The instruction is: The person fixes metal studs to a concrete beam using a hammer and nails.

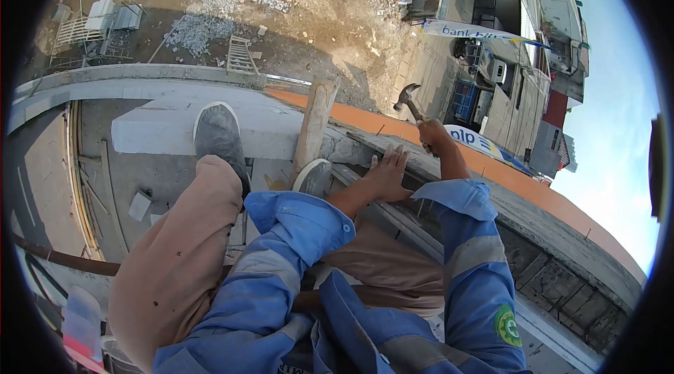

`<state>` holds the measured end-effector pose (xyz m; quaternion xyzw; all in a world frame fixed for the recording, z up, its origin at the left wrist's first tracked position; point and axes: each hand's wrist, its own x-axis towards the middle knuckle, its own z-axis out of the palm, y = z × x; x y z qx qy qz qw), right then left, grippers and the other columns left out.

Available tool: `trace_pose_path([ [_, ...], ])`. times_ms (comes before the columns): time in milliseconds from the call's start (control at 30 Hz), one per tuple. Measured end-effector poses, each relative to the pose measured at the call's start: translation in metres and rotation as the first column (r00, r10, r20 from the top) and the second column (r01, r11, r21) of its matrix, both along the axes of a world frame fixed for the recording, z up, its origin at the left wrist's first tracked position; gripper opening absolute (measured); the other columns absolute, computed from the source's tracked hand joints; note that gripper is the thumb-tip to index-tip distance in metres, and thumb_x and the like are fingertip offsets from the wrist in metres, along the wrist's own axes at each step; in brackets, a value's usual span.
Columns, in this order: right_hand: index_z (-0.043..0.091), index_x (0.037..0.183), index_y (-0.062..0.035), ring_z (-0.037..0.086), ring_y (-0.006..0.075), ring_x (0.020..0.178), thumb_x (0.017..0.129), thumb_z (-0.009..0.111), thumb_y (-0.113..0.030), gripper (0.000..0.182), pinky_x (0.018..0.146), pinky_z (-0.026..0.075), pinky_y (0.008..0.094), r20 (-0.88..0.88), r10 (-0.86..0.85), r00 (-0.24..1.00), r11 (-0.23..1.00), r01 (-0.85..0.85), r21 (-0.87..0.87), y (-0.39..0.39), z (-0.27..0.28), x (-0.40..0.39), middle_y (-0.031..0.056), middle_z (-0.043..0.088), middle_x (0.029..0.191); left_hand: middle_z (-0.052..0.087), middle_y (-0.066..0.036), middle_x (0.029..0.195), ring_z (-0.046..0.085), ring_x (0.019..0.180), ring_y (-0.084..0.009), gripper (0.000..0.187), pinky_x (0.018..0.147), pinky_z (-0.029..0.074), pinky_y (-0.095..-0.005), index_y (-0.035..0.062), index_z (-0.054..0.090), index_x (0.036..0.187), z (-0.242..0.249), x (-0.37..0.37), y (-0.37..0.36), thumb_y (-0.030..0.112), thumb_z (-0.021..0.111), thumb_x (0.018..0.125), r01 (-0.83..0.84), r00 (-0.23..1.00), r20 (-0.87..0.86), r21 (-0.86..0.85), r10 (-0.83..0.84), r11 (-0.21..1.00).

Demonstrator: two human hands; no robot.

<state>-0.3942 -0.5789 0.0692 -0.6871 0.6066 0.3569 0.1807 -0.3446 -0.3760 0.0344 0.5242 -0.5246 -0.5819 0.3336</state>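
Note:
My right hand is wrapped round the handle of a claw hammer, whose metal head points up and away over the wall's outer side. My left hand rests with fingers stretched out on the rough concrete wall edge. Just below that hand runs a long grey board or beam, partly hidden by my arm. Left of the hands, an upright wooden post leans slightly beside my shoe. What lies under my left palm is hidden.
My other shoe stands on a pale block ledge. Beyond the orange outer wall is a drop to dirt ground with gravel and a wooden pallet-like frame. Long timber strips lie at lower left. Short wires stick up along the wall.

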Motion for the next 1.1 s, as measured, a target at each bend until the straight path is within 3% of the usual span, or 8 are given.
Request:
trace_pose_path([
  [267,0.05,0.074,0.0036,0.05,0.0219,0.038,0.096,0.044,-0.029,0.04,0.034,0.039,0.0413,-0.034,0.017,0.999,0.993,-0.013,0.115,-0.034,0.039,0.046,0.0105,0.05,0.054,0.033,-0.026,0.147,0.021,0.142,-0.0429,0.089,0.117,0.017,-0.0514,-0.0014,0.028,0.146,0.071,-0.014,0.006,0.064,0.048,0.089,-0.251,0.964,-0.149,-0.243,0.22,0.937],
  [433,0.047,0.075,0.0013,0.045,0.02,0.035,0.096,0.047,-0.022,0.031,0.032,0.031,0.0399,0.27,-0.451,0.851,0.885,0.466,0.008,0.016,-0.008,0.047,0.0104,0.048,0.053,0.038,-0.023,0.145,0.032,0.139,-0.0374,0.065,0.114,0.026,-0.0463,0.0042,0.04,0.14,0.025,-0.023,0.011,0.025,0.065,0.084,-0.5,0.755,-0.6,-0.267,0.264,0.824],
  [633,0.056,0.087,0.0047,0.049,0.022,0.038,0.093,0.05,-0.014,0.02,0.033,0.032,0.0402,0.372,-0.544,0.752,0.806,0.592,-0.019,0.058,-0.028,0.047,0.0129,0.051,0.056,0.066,-0.019,0.104,0.065,0.099,-0.0348,0.028,0.087,0.05,-0.0414,0.0012,0.062,0.106,-0.015,0.009,0.033,0.01,0.06,0.079,-0.586,0.745,-0.317,0.108,0.587,0.803],
  [733,0.059,0.091,0.0033,0.052,0.0228,0.043,0.091,0.053,-0.011,0.016,0.034,0.033,0.0406,0.52,-0.572,0.635,0.67,0.727,-0.15,0.096,-0.031,0.056,0.0128,0.053,0.061,0.067,-0.013,0.085,0.065,0.079,-0.0262,0.011,0.075,0.051,-0.0371,-0.0002,0.06,0.088,-0.007,0.071,0.023,0.007,0.056,0.081,-0.818,0.485,-0.235,0.22,0.842,0.532],
  [833,0.054,0.106,0.0033,0.046,0.0188,0.044,0.093,0.05,-0.014,0.022,0.04,0.039,0.0384,0.728,-0.623,0.286,0.438,0.899,0.022,0.15,-0.026,0.083,0.0092,0.052,0.065,0.065,-0.011,0.092,0.062,0.079,-0.0205,0.017,0.075,0.05,-0.0332,-0.0005,0.058,0.098,0.04,0.128,-0.012,0.006,0.055,0.083,-0.854,0.496,-0.376,-0.053,0.782,0.517],
  [967,0.058,0.093,0.0024,0.046,0.0186,0.044,0.093,0.053,-0.016,0.019,0.043,0.04,0.0383,0.789,-0.442,-0.427,0.369,0.715,0.594,0.187,-0.051,0.059,0.0093,0.052,0.064,0.062,-0.015,0.114,0.063,0.099,-0.0261,0.042,0.087,0.05,-0.0376,0.0014,0.053,0.12,0.154,0.138,-0.044,0.019,0.062,0.084,-0.48,0.869,-0.354,-0.434,0.346,0.762],
  [1033,0.058,0.083,0.0009,0.046,0.0172,0.044,0.094,0.055,-0.02,0.024,0.043,0.039,0.0377,0.719,0.252,0.648,0.855,0.199,-0.479,0.194,-0.163,-0.005,0.0082,0.051,0.061,0.052,-0.019,0.132,0.053,0.121,-0.0344,0.065,0.103,0.043,-0.0413,0.0027,0.042,0.137,0.189,0.104,-0.046,0.036,0.061,0.084,-0.211,0.959,-0.262,-0.422,0.105,0.881],
  [1100,0.06,0.086,0.0031,0.056,0.0249,0.053,0.092,0.055,-0.021,0.025,0.049,0.043,0.0412,0.777,-0.066,0.627,0.824,0.473,-0.312,0.205,-0.121,0.045,0.0127,0.056,0.063,0.041,-0.022,0.143,0.04,0.133,-0.0369,0.079,0.111,0.033,-0.0432,0.0001,0.03,0.144,0.199,0.056,-0.035,0.043,0.061,0.085,-0.122,0.986,-0.155,-0.459,0.056,0.88],
])
